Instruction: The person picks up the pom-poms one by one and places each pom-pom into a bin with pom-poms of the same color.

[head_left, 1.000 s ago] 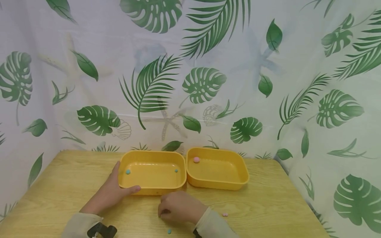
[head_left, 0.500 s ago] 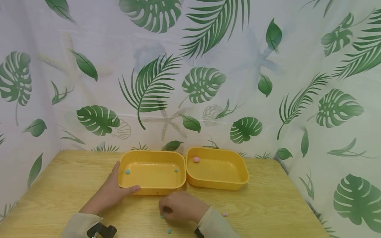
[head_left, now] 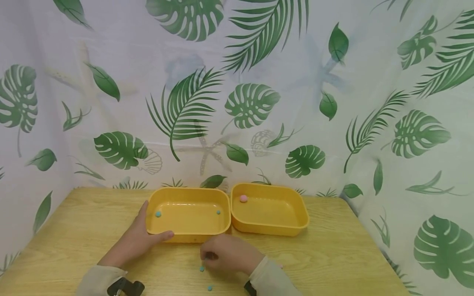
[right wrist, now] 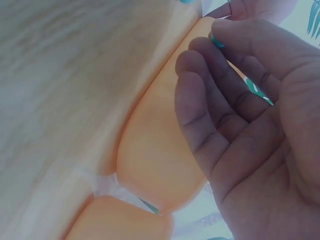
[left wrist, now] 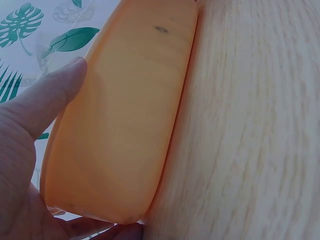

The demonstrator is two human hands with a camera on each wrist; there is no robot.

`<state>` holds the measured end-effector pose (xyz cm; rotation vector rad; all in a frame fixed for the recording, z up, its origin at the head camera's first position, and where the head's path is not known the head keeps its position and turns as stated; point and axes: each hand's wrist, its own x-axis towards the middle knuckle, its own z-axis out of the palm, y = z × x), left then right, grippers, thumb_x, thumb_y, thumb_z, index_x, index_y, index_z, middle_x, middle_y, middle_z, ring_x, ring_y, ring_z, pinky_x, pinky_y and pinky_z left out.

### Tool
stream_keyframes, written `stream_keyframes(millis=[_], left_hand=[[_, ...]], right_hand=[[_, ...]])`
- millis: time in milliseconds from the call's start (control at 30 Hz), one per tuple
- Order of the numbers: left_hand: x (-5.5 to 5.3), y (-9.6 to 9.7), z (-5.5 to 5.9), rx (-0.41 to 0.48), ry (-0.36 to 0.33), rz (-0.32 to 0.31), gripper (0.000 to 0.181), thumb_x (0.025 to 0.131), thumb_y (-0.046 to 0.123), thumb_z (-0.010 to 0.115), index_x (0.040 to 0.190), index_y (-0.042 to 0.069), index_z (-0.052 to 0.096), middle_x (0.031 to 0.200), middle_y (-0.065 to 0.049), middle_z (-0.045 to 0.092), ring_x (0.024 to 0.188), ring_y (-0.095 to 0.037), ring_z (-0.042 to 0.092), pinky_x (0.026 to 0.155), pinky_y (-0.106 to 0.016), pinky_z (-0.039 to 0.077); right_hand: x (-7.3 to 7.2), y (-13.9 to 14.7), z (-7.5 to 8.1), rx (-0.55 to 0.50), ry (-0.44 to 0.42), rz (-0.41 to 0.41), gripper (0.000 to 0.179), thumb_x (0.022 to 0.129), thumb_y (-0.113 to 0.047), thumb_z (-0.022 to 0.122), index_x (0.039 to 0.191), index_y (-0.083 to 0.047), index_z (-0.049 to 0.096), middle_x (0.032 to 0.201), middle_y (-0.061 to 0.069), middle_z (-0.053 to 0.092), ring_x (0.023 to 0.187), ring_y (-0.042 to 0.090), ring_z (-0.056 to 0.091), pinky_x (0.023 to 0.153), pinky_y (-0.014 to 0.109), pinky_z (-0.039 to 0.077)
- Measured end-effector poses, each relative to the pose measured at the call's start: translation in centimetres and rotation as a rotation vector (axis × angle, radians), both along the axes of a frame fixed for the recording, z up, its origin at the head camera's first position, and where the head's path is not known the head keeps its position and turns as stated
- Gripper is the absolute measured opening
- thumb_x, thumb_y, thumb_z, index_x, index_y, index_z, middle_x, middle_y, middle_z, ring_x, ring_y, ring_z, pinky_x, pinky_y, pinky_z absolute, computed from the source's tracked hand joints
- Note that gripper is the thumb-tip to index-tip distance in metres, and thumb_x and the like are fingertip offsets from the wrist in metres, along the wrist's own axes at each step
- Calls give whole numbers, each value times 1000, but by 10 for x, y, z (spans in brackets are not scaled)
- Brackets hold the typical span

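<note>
We've 2 hands in view, apart from each other. The L hand (head_left: 138,236) is clamped on the L tray (head_left: 189,220): thumb over the front rim nr the front L corner, other fingers round the L end. The R hand (head_left: 228,253) is just in front of that tray's front R corner, thumb & a fingertip pinched on a tiny teal pc (right wrist: 216,41), mostly hidden; we get it best in the R wrist view.

On the table (head_left: 333,246), just below the R fingertips, we see a loose teal dot (head_left: 201,268); a 2nd loose dot (head_left: 210,288) lies nearer the table's front edge, a bit to the R. A pink bit (head_left: 281,266) shows beside the R sleeve (head_left: 274,281), partly hidden, so we can't tell its shape.

Both trays are yellow, side by side along the table's back edge, approx mid; rims touch or nearly, we can't tell which. L tray has a teal ball (head_left: 158,214) nr its L end & a smaller ball (head_left: 218,212) nr its R end. R tray (head_left: 274,211) has a pink ball (head_left: 243,198) nr its back L corner.

Leaf-print sheet (head_left: 255,106) hangs behind the table's back edge.
</note>
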<state>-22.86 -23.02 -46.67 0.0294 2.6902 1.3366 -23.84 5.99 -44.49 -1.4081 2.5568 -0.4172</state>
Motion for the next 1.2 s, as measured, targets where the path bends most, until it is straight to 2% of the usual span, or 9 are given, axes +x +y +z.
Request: stream_keyframes(millis=[167,267,433,700,867,1033,1200], left_hand=[[-1,0,0,-19,6,-2,137,84,60,80,161,0,-17,166,-38,0,151,-58,10,119,-70,17],[-1,0,0,-25,2,-3,138,84,61,79,161,0,-18,166,-38,0,151,-59,10,119,-70,17],[-2,0,0,-22,5,-1,138,84,60,80,161,-1,-18,166,-38,0,150,-59,10,119,-70,17],[-2,0,-1,0,10,-2,138,84,58,81,160,-2,-18,166,-38,-1,151,-59,8,119,-71,16],[-2,-1,-1,5,9,-2,138,84,57,81,160,-2,-18,166,-38,-2,151,-59,8,119,-70,15],[-3,-1,-1,19,1,1,139,84,58,81,160,-1,-19,166,-37,-2,151,-58,7,120,-70,14],[-2,1,-1,21,6,-2,138,84,57,81,161,-1,-18,166,-37,-2,151,-58,7,120,-70,14]], right_hand=[[-3,5,2,16,23,-12,9,96,-12,72,91,-20,75,86,-18,65,76,-5,53,74,8,46],[-4,8,3,32,42,-22,11,95,-10,73,90,-20,74,84,-18,64,75,-5,52,72,8,45],[-3,11,5,69,20,-65,16,94,-10,73,84,-22,68,77,-18,58,69,-2,49,66,12,44],[2,19,17,80,34,-105,18,94,-12,74,82,-23,66,75,-18,55,68,-2,48,65,13,43],[3,30,31,30,84,-100,13,96,-14,73,87,-22,68,78,-18,57,70,-2,49,67,13,44],[0,41,47,-91,120,-90,9,93,-9,73,93,-17,70,85,-12,61,76,4,56,71,13,47],[-7,53,56,-189,222,-122,12,89,-4,75,94,-13,70,90,-7,66,80,7,60,74,16,52]])
